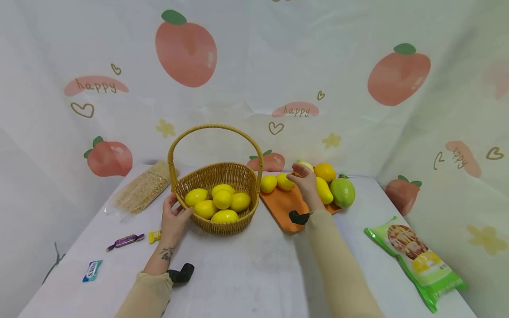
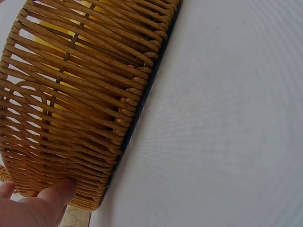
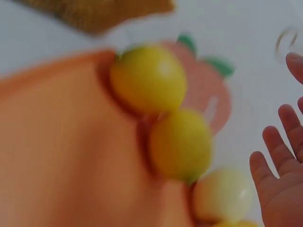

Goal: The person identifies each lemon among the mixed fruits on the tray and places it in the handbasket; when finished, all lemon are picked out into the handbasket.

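Observation:
A wicker basket [image 1: 222,227] with a tall handle stands mid-table and holds several yellow lemons [image 1: 222,198]. My left hand [image 1: 174,218] rests against its left wall, thumb by the rim; the left wrist view shows a finger of that hand [image 2: 40,205] touching the woven basket [image 2: 80,94]. My right hand [image 1: 304,182] hovers over an orange cutting board [image 1: 280,205], next to two lemons [image 1: 268,183] and a pale round fruit [image 1: 305,164]. In the blurred right wrist view the right hand [image 3: 279,184] has spread fingers and holds nothing, just right of the lemons [image 3: 182,144].
An orange [image 1: 324,172], another lemon [image 1: 324,191] and a green mango [image 1: 342,192] lie on the board's right side. A grain bag [image 1: 143,187] lies back left, sweets [image 1: 125,240] and a blue packet [image 1: 93,270] front left, a green snack bag [image 1: 415,256] at right.

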Demonstrator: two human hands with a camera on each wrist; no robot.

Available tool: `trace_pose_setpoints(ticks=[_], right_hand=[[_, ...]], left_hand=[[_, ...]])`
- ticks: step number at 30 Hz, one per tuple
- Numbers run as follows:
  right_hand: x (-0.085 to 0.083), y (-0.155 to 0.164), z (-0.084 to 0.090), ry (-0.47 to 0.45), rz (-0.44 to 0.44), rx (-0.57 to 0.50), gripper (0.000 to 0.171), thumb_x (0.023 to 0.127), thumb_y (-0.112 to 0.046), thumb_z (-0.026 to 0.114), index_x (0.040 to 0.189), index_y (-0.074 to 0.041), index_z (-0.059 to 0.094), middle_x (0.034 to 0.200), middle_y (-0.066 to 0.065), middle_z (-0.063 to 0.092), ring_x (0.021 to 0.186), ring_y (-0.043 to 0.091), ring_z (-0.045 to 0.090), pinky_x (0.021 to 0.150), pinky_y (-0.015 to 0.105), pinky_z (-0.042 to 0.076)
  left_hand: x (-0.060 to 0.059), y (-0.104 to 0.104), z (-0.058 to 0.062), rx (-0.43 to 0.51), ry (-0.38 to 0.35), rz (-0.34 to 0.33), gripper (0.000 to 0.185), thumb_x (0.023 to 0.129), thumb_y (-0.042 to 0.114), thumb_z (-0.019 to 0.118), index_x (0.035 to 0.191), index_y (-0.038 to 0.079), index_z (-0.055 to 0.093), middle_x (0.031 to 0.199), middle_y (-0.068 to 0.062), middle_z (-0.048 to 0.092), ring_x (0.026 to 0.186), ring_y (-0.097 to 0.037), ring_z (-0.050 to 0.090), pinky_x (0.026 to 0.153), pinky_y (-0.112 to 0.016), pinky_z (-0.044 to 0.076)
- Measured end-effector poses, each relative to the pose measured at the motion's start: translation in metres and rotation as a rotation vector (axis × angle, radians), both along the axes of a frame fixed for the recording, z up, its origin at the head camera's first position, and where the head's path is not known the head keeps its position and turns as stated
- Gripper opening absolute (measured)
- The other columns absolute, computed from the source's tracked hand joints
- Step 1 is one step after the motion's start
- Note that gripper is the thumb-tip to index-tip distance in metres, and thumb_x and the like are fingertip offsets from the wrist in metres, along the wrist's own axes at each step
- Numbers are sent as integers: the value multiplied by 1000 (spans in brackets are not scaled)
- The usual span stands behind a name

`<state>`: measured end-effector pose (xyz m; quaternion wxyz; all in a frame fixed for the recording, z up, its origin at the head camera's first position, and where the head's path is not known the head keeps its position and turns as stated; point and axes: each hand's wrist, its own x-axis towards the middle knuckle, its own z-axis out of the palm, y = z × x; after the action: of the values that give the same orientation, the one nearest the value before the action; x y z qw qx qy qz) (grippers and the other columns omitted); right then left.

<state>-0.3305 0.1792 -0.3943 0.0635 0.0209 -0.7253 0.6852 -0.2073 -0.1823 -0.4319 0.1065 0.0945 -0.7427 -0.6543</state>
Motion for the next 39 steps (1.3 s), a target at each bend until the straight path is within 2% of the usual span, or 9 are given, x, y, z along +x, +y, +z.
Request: trace_pose_setpoints(ticks=[3,7,11,18,21,26,32,36,39], right_hand=[[-7,3,-13,-78,-36,18,51,84,-7,64,131,-1,45,137,15,44,128,27,38,109,38,32],[-12,3,-30,-175,-53,50,58,84,-12,65,136,-5,42,141,11,41,130,25,34,110,37,30],[-15,-1,-42,-219,-45,77,65,83,-13,66,140,-6,37,145,9,37,132,24,31,111,37,28],[-19,-6,-45,-214,-51,211,65,82,-10,67,140,-6,38,145,11,36,132,26,29,113,40,21],[-20,-8,-45,-215,-58,259,63,83,-11,67,139,-6,40,145,12,35,131,27,29,113,42,21],[-18,-5,-45,-195,-96,248,59,82,-11,67,136,-4,44,141,13,40,127,28,34,111,41,26],[-18,6,-27,-155,-62,198,59,86,-16,63,139,-7,40,143,11,38,126,27,35,109,40,31],[-15,10,-3,-111,17,134,62,86,-13,62,142,-6,35,146,11,33,124,28,37,104,40,36],[-9,12,7,-62,78,124,62,85,-8,62,141,-5,35,144,11,36,117,26,43,95,32,43]], left_hand=[[3,0,-2,1,-11,2,76,89,12,55,148,9,8,150,-17,19,130,-32,34,104,-42,36],[6,-1,-4,-4,-34,10,76,89,13,56,148,11,9,150,-15,20,129,-30,35,102,-38,37],[8,-1,-5,-4,-32,9,76,89,13,56,148,11,9,149,-15,20,129,-30,35,99,-33,39],[7,1,-6,13,-15,-3,76,88,10,56,148,9,9,149,-17,21,128,-30,35,78,-3,38],[7,1,-6,20,-6,-2,76,88,8,56,147,8,10,149,-17,21,128,-30,36,74,0,37],[6,1,-5,23,-11,1,76,87,8,56,147,7,10,149,-18,21,129,-31,35,74,0,37],[5,1,-2,12,-10,0,76,88,9,56,147,8,10,149,-17,21,129,-31,35,81,-5,39],[3,1,1,2,-20,3,76,88,11,57,148,9,10,149,-15,21,130,-30,35,98,-27,41],[1,1,3,9,-18,-1,76,88,12,56,148,10,8,150,-15,20,130,-31,34,104,-42,37]])
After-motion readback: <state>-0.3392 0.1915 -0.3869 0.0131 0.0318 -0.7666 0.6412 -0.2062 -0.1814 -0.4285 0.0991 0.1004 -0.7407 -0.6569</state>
